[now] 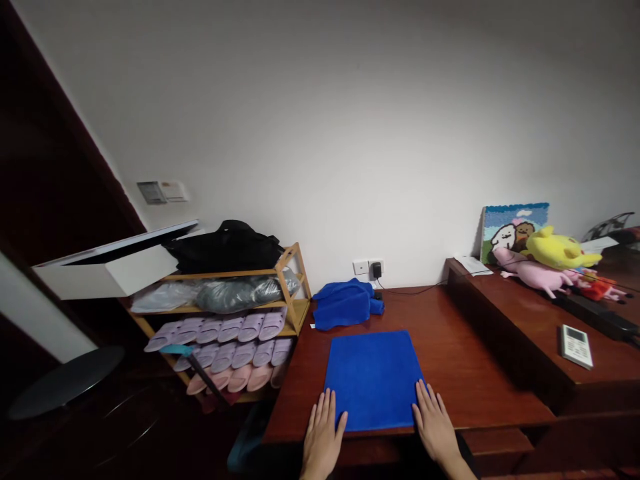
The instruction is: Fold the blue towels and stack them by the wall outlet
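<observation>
A blue cloth [375, 373] lies flat and spread out on the reddish-brown wooden table [480, 373], close to its front edge. My left hand [324, 433] rests at the cloth's near left edge, palm down with fingers stretched out. At the near right edge lies my right hand [434, 420], also flat, its fingertips touching the cloth's border. Neither hand grips anything. Behind the spread cloth sits a crumpled heap of blue cloth [345, 305] against the wall.
Left of the table stands a wooden rack [295, 313] with rows of slippers [230, 327], a black bag [227, 247] and a white box [135, 270] on top. To the right, a raised ledge holds plush toys [563, 250], a picture [515, 227] and a remote control [576, 345]. A black plug [377, 269] trails a cord.
</observation>
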{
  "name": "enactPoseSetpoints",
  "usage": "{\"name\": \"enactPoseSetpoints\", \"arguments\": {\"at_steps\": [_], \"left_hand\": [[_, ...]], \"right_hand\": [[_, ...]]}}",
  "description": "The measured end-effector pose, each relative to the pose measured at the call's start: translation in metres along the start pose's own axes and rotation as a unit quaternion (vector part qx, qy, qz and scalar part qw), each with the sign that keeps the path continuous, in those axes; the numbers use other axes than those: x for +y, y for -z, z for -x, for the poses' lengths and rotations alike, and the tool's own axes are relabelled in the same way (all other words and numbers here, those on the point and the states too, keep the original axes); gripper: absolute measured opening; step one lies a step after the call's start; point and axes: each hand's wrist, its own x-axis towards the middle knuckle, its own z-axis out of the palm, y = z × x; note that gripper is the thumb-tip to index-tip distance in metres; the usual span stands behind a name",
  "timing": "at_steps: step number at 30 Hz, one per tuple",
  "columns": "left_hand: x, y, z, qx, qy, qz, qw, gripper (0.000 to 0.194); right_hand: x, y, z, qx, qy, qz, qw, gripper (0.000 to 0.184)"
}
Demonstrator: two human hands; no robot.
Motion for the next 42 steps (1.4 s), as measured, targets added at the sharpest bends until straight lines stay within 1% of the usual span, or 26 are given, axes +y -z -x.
{"name": "enactPoseSetpoints", "arguments": {"at_steps": [4,6,7,8,10,13,15,16,17,18,19,21,23,27,29,30,31,33,36,39,42], "left_hand": [[-0.002,0.009,-0.001,-0.033,0.009,0.006,0.999,0.077],[0.004,0.013,-0.006,-0.023,0.009,0.004,1.0,0.078],[0.011,0.015,-0.009,-0.011,0.004,0.006,1.0,0.077],[0.022,0.017,-0.013,0.002,-0.007,0.011,1.0,0.075],[0.054,0.02,-0.024,0.011,-0.053,0.03,0.998,0.07],[0.116,0.021,-0.041,-0.014,-0.165,0.071,0.984,0.065],[0.152,0.016,-0.049,-0.03,-0.217,0.095,0.971,0.064],[0.164,0.013,-0.051,-0.038,-0.229,0.103,0.967,0.064],[0.172,0.01,-0.052,-0.046,-0.232,0.109,0.965,0.064],[0.174,0.006,-0.052,-0.053,-0.23,0.112,0.965,0.064],[0.172,0.004,-0.051,-0.058,-0.223,0.113,0.967,0.064],[0.152,0.001,-0.046,-0.059,-0.2,0.104,0.972,0.065],[0.118,0.001,-0.039,-0.059,-0.162,0.085,0.981,0.066],[0.038,0.005,-0.019,-0.046,-0.061,0.042,0.996,0.07],[0.008,0.004,-0.009,-0.024,-0.03,0.03,0.999,0.07],[-0.003,0.001,-0.004,-0.012,-0.025,0.026,0.999,0.069],[-0.011,-0.003,-0.001,-0.001,-0.025,0.023,0.999,0.068],[-0.018,-0.011,0.003,0.02,-0.029,0.017,0.999,0.066],[-0.018,-0.02,0.003,0.04,-0.029,0.003,0.999,0.067],[-0.015,-0.021,0.001,0.044,-0.027,-0.002,0.999,0.068],[-0.015,-0.014,0.002,0.024,-0.022,0.008,0.999,0.068]], "right_hand": [[0.006,-0.01,-0.001,0.034,0.025,0.005,0.999,0.064],[0.008,-0.015,-0.001,0.055,0.034,0.003,0.998,0.063],[0.008,-0.016,-0.001,0.066,0.037,0.002,0.997,0.062],[0.009,-0.018,-0.001,0.074,0.04,0.001,0.996,0.061],[0.009,-0.019,-0.001,0.082,0.049,0.0,0.995,0.061],[0.01,-0.02,0.0,0.089,0.051,0.004,0.995,0.06],[0.011,-0.02,0.0,0.091,0.055,0.008,0.994,0.059],[0.012,-0.021,0.0,0.091,0.059,0.01,0.994,0.058],[0.012,-0.022,0.0,0.09,0.065,0.012,0.994,0.058],[0.013,-0.022,0.0,0.089,0.068,0.014,0.994,0.058],[0.013,-0.023,0.0,0.09,0.067,0.015,0.994,0.058],[0.013,-0.024,-0.001,0.094,0.057,0.015,0.994,0.059],[0.012,-0.024,-0.002,0.097,0.048,0.013,0.994,0.06],[0.012,-0.023,-0.001,0.085,0.052,0.01,0.995,0.058],[0.012,-0.023,0.0,0.076,0.053,0.006,0.996,0.058],[0.012,-0.023,0.001,0.069,0.051,0.004,0.996,0.059],[0.012,-0.022,0.002,0.059,0.046,0.003,0.997,0.059],[0.01,-0.019,0.001,0.031,0.027,0.002,0.999,0.062],[0.004,-0.006,-0.01,-0.011,-0.015,0.005,1.0,0.066],[-0.004,0.014,-0.035,-0.031,-0.037,0.004,0.999,0.067],[-0.009,0.027,-0.061,-0.054,-0.044,-0.001,0.998,0.068]]}}
